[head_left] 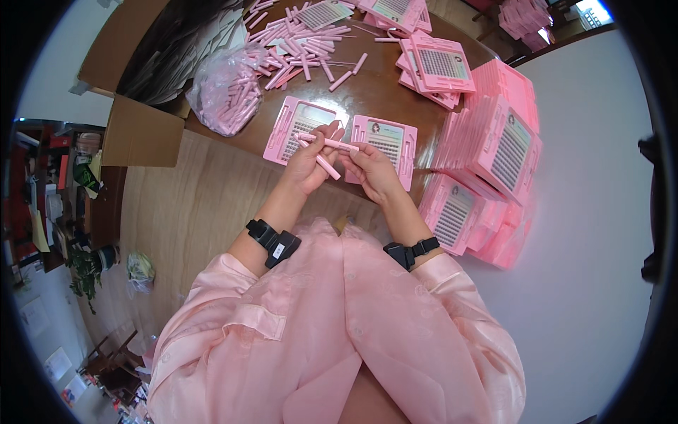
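- Brown cardboard box [145,133], its upper part cut off by the picture's edge.
- Clear plastic bag [212,106], crinkled; the pink sticks inside blur together.
- Pink case [274,141] flat on the brown table [385,92], partly hidden behind the left hand.
- Left hand [308,168]: fingers clamped on two slim, smooth pink tubes held above the table; the upper tube [339,145] lies nearly level, the lower tube [328,167] slants down rightward, and fingers hide part of each.
- Right hand [373,169]: thumb and fingertips closed on the upper tube's right end, partly covering it.
- Second pink case [407,159], partly behind the right hand.
- Stacked pink cases [487,141], individual edges hard to separate.
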The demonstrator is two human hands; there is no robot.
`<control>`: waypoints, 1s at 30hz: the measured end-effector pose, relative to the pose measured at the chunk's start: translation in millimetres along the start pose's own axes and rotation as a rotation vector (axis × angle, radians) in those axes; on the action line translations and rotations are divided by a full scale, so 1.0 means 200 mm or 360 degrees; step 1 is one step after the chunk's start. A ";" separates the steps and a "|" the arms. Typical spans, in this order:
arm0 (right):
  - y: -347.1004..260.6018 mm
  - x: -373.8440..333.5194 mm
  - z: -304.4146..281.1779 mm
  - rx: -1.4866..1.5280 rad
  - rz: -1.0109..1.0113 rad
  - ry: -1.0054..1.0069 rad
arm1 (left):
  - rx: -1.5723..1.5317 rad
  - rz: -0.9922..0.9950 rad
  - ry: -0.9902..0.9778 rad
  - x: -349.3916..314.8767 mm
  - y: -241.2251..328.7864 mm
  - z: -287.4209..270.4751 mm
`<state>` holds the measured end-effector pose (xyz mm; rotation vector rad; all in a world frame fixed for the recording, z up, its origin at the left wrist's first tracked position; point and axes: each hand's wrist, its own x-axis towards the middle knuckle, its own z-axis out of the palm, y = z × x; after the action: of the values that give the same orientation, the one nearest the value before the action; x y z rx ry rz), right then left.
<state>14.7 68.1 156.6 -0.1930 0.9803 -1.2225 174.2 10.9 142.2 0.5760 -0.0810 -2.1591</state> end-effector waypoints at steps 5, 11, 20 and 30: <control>-0.05 -0.02 -0.11 0.0037 -0.0232 0.0181 | 0.0101 -0.0072 0.0126 0.01 -0.10 0.04; -0.25 0.09 -0.25 -0.0348 -0.0310 0.0239 | 0.0380 -0.0286 0.0543 0.00 -0.18 -0.16; -0.31 0.51 -0.38 -0.2093 -0.0535 0.0050 | 0.0971 -0.0799 0.1003 0.01 -0.46 -0.46; -0.05 0.68 -0.41 -0.2480 -0.0862 0.0038 | 0.1198 -0.0438 0.1241 0.14 -0.58 -0.44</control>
<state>-50.1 -21.2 41.3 -1.7371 1.7879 -0.6380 111.1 73.2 22.2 1.9089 -0.4099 -1.9588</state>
